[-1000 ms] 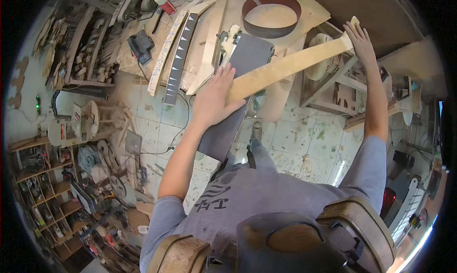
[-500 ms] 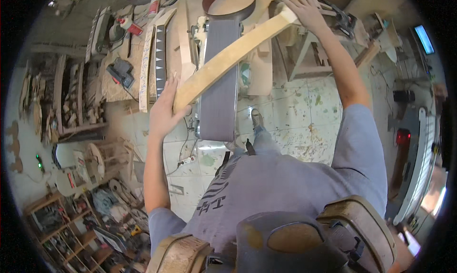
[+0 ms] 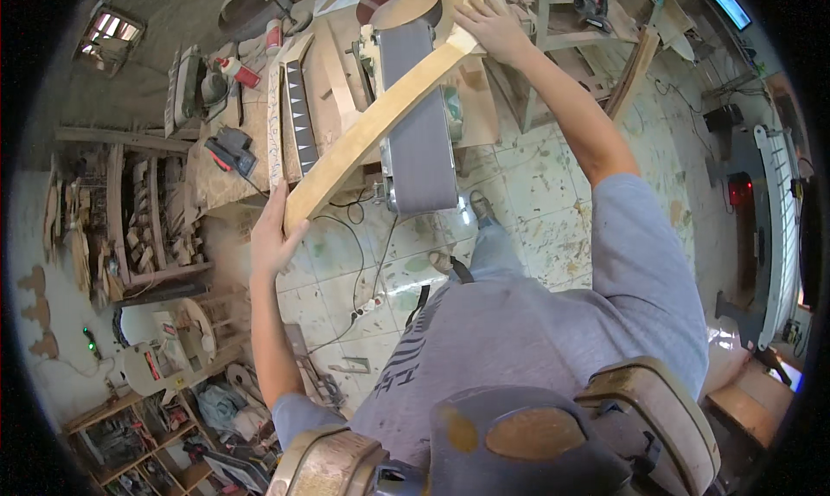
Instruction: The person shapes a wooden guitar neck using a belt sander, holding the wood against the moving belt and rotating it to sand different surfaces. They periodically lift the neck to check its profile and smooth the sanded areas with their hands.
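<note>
Floor (image 3: 553, 228): pale tile, stained, beneath you. Workbench (image 3: 207, 185): dusty, crowded, ahead of you. Shelving (image 3: 147, 435): wooden compartments, filled, lower left. Belt sander (image 3: 419, 163): long dark belt, its near end projecting past the bench. Wooden piece (image 3: 367, 131): long, pale, held diagonally across the belt; contact cannot be told. Condition, as judged: already cut to form, with a stepped, paler far end; its visible face looks bare, without a coat; underside hidden, so how much smoothing remains is unreadable. Dark strip (image 3: 298, 111): pale triangles, lying separately on the bench. Your hands: well apart; the left hand (image 3: 275, 236) clasps the near end, the right hand (image 3: 493, 31) grips the far. Bottle (image 3: 238, 70): red and white, lying on the bench.
</note>
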`<state>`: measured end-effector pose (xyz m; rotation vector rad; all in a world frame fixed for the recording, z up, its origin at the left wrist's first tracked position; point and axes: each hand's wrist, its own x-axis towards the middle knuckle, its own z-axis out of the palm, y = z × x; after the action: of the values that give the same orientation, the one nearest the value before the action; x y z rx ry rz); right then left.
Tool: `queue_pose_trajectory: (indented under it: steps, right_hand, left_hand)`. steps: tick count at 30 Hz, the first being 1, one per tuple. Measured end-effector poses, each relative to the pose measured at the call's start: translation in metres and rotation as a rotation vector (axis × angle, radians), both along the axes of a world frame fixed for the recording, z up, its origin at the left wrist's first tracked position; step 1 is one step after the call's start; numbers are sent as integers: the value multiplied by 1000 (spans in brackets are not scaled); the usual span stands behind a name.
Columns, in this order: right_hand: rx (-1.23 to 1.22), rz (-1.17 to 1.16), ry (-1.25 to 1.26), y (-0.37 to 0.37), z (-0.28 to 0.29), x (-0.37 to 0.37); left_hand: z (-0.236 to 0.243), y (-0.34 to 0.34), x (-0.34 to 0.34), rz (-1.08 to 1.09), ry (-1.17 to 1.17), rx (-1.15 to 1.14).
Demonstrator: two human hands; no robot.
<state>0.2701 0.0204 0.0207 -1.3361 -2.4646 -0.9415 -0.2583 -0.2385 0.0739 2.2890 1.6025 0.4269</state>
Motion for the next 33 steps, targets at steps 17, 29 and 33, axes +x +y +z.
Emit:
queue_pose_trajectory:
  steps: [17, 29, 33]
  right_hand:
    - [-15, 13, 18, -52, 5, -69]
    - [-2, 21, 25, -18, 0, -14]
    - [-189, -72, -45, -16, 24, -8]
  left_hand:
    - [10, -48, -61, 17, 53, -66]
    - [8, -23, -18, 83, 17, -87]
    - [3, 1, 6, 96, -9, -80]
